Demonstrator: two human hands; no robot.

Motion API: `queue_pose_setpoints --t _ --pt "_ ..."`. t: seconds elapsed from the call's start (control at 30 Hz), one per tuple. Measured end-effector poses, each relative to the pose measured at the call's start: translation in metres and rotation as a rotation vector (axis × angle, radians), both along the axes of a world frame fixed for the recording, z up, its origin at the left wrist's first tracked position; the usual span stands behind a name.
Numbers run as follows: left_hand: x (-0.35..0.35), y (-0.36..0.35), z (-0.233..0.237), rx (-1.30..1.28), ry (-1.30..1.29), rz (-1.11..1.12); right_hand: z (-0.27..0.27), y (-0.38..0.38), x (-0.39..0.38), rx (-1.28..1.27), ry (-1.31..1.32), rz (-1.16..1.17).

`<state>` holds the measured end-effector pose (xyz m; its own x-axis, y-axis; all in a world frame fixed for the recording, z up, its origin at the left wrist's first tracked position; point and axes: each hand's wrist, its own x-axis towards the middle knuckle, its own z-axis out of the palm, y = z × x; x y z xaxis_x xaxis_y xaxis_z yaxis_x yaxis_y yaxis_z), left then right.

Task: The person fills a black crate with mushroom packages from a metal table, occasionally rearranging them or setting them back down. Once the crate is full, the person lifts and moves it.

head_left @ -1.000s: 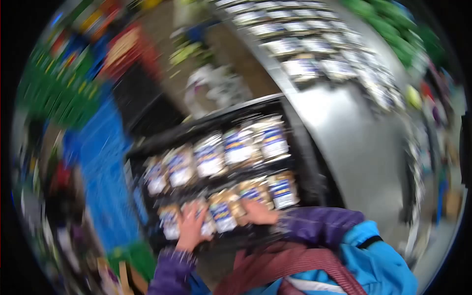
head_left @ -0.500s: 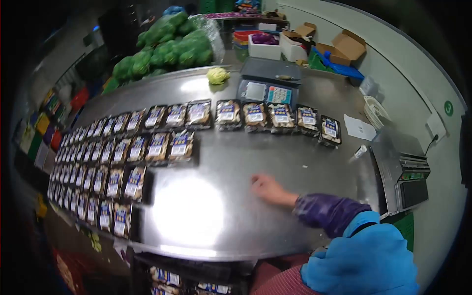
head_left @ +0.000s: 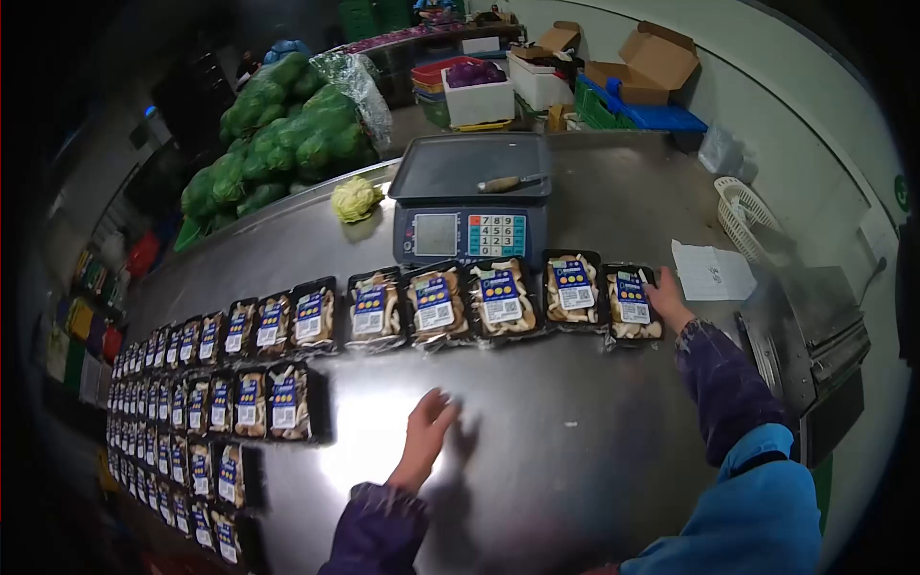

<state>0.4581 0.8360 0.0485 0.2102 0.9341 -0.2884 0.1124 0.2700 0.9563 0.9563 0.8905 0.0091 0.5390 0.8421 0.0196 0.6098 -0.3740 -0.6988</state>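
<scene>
A front-right row of black trays of sliced mushrooms, wrapped in film with blue and white labels, lies before the scale. My right hand (head_left: 669, 302) has its fingers round the right edge of the end mushroom tray (head_left: 630, 305), which rests on the table. Beside it lies another mushroom tray (head_left: 573, 287). My left hand (head_left: 427, 433) hovers over the steel table (head_left: 537, 460), below the row, with thumb and fingers apart and nothing in it.
Several rows of similar trays (head_left: 251, 401) fill the left side. Behind stand a digital scale (head_left: 470, 235) with a knife (head_left: 508, 183) on its pan, and a cabbage (head_left: 356, 199). Right are a paper sheet (head_left: 711, 271), a white basket (head_left: 743, 218) and a metal machine (head_left: 805, 307).
My right hand has moved from mid-table to the end tray at the right. My left hand has come into view. The camera view has shifted closer to the scale.
</scene>
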Motion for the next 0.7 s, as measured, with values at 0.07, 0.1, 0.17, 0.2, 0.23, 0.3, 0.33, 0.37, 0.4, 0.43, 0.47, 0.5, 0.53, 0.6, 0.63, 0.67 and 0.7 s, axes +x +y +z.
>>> queue_pose_setpoints --t 0.07,0.1,0.17,0.2,0.23,0.3,0.33,0.37,0.4,0.43,0.47,0.5,0.53,0.6,0.63,0.67,0.7 --pt "0.05 0.036 -0.022 -0.067 -0.091 -0.027 0.004 0.007 0.006 0.059 0.028 -0.076" --pt "0.073 0.046 -0.029 -0.169 -0.173 0.045 -0.002 0.013 0.015 0.054 0.029 -0.082" --pt "0.105 0.064 -0.022 -0.232 -0.329 0.127 -0.012 0.023 0.031 0.135 0.222 -0.005" --pt "0.114 0.072 -0.017 -0.238 -0.326 0.123 -0.013 0.027 0.037 0.131 0.223 -0.011" --pt "0.122 0.079 -0.012 -0.318 -0.403 0.265 -0.005 0.029 0.032 0.115 0.176 0.022" --pt "0.132 0.086 -0.013 -0.404 -0.47 0.409 -0.001 0.038 0.024 0.09 0.134 0.051" --pt "0.133 0.088 -0.015 -0.351 -0.427 0.36 -0.002 0.043 0.02 0.064 -0.004 0.059" --pt "0.134 0.09 -0.017 -0.296 -0.384 0.312 -0.001 0.047 0.013 0.039 -0.142 0.068" --pt "0.134 0.091 -0.019 -0.363 -0.364 0.301 -0.001 0.046 0.003 0.018 -0.185 0.043" --pt "0.132 0.087 -0.02 -0.364 -0.357 0.299 0.002 0.042 -0.008 0.016 -0.178 0.04" --pt "0.129 0.08 -0.02 -0.34 -0.325 0.221 0.005 0.036 -0.017 -0.027 -0.157 0.036" --pt "0.125 0.071 -0.02 -0.317 -0.296 0.146 0.009 0.029 -0.027 -0.07 -0.139 0.036" --pt "0.117 0.061 -0.018 -0.313 -0.301 0.138 0.011 0.022 -0.033 -0.099 -0.129 0.046" --pt "0.095 0.039 -0.009 -0.324 -0.257 0.088 0.013 0.002 -0.048 -0.085 -0.127 0.103" --pt "0.082 0.025 -0.007 -0.338 -0.238 0.059 0.014 -0.01 -0.058 -0.061 -0.123 0.158" --pt "0.065 0.009 -0.007 -0.365 -0.196 0.001 0.015 -0.025 -0.071 -0.055 -0.134 0.169" --pt "0.054 -0.011 -0.004 -0.38 -0.202 0.044 0.02 -0.042 -0.085 -0.071 -0.1 0.186"
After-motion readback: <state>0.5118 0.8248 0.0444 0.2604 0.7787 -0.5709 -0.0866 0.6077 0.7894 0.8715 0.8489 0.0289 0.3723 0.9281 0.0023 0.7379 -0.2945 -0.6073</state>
